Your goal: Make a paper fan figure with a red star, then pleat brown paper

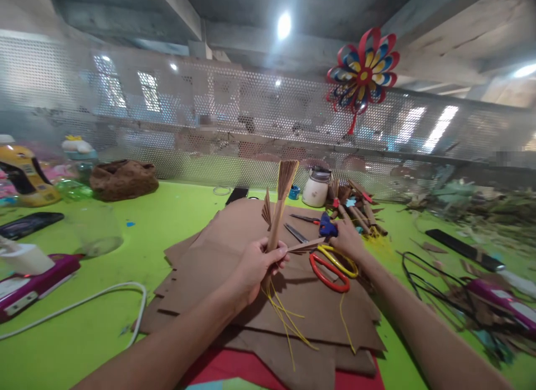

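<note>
My left hand (262, 261) is closed around the stem of a folded brown paper piece (276, 225), which stands upright with a pleated, yellow-edged fan at its top. Smaller pleated paper fans stick out from both sides of it, and thin yellow strings (287, 317) dangle below. At the right, my right hand (345, 239) has its fingers closed at a blue-handled tool (328, 226), partly hiding it. Scissors (330, 271) with one red and one yellow handle loop lie just in front of that hand. Under both hands lie stacked brown paper sheets (218, 284).
Behind the paper stand a white jar (316, 188) and rolled brown paper pieces (368, 211). Power strips (37, 286) and cables lie at both sides. A clear plastic cup (98, 233) and a brown cloth bundle (123, 179) are at left. A perforated metal screen (251, 110) closes the back.
</note>
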Motion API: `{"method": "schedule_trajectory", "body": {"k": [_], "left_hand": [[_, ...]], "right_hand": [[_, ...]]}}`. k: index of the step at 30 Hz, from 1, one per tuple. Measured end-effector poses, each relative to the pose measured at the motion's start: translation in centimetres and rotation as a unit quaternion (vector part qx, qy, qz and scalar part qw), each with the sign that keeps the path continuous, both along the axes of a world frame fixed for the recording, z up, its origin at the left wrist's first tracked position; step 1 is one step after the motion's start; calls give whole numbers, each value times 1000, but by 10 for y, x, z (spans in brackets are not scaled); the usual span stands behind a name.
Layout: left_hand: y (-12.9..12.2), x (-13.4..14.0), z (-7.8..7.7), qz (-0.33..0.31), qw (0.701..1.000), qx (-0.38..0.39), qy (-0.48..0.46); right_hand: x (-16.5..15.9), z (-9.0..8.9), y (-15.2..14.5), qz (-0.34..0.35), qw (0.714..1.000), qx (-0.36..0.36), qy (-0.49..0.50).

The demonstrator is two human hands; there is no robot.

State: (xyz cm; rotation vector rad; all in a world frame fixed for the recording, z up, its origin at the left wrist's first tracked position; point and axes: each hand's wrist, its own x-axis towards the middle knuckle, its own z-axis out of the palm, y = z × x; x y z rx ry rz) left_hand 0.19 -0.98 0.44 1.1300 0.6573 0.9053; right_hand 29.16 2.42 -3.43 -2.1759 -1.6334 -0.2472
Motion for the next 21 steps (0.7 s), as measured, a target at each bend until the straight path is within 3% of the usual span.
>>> {"method": "schedule_trajectory", "body": {"k": [4,6,8,10,11,21], "left_hand": [[0,-2,2,5,1000,-5,-4],[0,-3,4,3,1000,-10,-9],[-1,-4,6,-2,1000,-10,-15],[-1,-4,8,-12,1000,-13,-18],[-2,-5,9,-18,1000,-16,-18],[-4,-4,10,-60,997,-35,-33]], "right_hand": [[5,27,-15,21,983,79,167],[4,43,-29,64,945,105,303],[-1,56,-45,157,890,98,416],[-11,65,-60,241,850,68,464],[-16,68,-67,268,843,56,463],[-53,83,-93,352,872,-8,341]]}}
